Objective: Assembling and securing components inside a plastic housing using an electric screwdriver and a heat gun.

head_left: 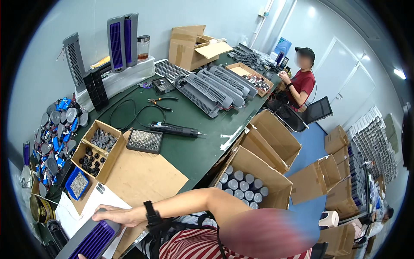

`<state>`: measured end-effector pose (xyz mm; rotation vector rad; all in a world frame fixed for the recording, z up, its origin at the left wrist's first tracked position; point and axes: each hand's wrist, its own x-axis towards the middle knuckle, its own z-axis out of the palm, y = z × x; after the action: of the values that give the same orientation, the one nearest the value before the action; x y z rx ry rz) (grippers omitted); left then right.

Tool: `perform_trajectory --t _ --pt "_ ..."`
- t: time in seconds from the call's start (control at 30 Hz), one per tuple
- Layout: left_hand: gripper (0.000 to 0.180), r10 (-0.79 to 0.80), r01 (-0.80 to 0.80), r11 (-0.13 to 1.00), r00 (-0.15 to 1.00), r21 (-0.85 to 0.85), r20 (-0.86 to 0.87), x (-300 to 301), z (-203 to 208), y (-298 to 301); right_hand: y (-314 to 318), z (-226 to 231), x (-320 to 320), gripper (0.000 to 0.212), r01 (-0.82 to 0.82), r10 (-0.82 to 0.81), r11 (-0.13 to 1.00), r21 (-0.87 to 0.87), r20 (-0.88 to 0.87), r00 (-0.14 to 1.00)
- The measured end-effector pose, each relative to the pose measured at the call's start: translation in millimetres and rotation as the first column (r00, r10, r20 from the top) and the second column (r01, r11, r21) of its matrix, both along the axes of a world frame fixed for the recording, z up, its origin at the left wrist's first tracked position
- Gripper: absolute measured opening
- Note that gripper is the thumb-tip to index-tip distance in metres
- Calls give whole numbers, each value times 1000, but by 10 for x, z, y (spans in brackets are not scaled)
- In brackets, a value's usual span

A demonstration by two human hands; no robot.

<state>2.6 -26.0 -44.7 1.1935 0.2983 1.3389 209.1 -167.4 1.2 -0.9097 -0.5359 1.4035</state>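
A grey tower fan with a purple slatted grille lies tilted at the lower left, its near end cut off by the frame. My right hand, a black band on its wrist, is closed around the fan's upper end. Of my left hand only a bit of finger shows at the lower edge, against the fan's side; the remainder is out of frame. Beneath the fan are a white sheet and brown cardboard. A blue tray of small metal screws sits just beyond my right hand.
A divided box holds grey and black parts. Nearby are a screw tray, an electric screwdriver and pliers. Grey housings cover the far bench. Motors with blue parts pile up left. Cartons stand right; a co-worker sits beyond.
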Motion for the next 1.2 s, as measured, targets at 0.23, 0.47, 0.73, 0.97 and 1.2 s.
perform_trajectory --t 0.23,0.47,0.73,0.97,1.2 --pt "59 -215 136 863 970 -487 -110 695 409 -915 -1070 -175 207 40 377 -378 922 -88 14 926" --pt "76 -292 245 871 955 -427 -47 730 229 -692 -1655 -182 299 32 622 -604 771 -136 150 782" --pt "64 -375 365 742 921 -562 102 1006 -16 -1097 -2015 -141 629 25 769 -733 624 -136 238 637" --pt "84 -351 402 736 915 -545 199 1180 -23 -1132 -2130 -224 776 28 776 -729 627 -73 295 617" --pt "84 -376 399 738 913 -544 160 1233 -89 -1070 -2102 -205 771 29 763 -730 638 -106 231 643"
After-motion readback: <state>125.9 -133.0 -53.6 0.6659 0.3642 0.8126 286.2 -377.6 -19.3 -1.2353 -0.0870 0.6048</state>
